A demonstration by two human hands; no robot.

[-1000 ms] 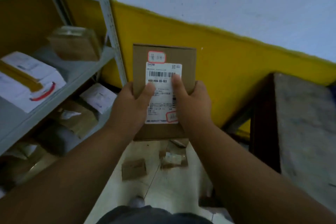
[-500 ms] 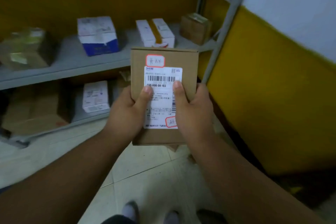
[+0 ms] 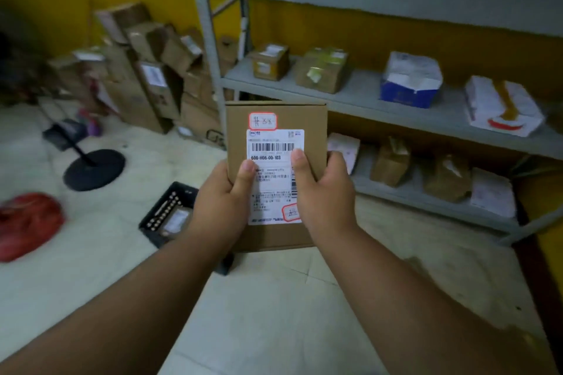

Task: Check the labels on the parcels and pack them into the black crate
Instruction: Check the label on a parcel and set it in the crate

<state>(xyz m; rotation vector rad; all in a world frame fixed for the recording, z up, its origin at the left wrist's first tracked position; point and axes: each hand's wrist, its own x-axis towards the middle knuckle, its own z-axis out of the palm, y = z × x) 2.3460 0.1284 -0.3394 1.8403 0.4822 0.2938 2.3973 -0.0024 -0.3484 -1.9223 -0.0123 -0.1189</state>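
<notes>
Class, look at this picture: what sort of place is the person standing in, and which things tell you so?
Probably a parcel storeroom or courier depot: metal shelves hold labelled parcels, cardboard boxes are piled against the wall, and both hands hold a box bearing a shipping label.

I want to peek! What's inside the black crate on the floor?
The black crate holds one parcel with a white label. The left hand and held box cover the crate's right part.
</notes>
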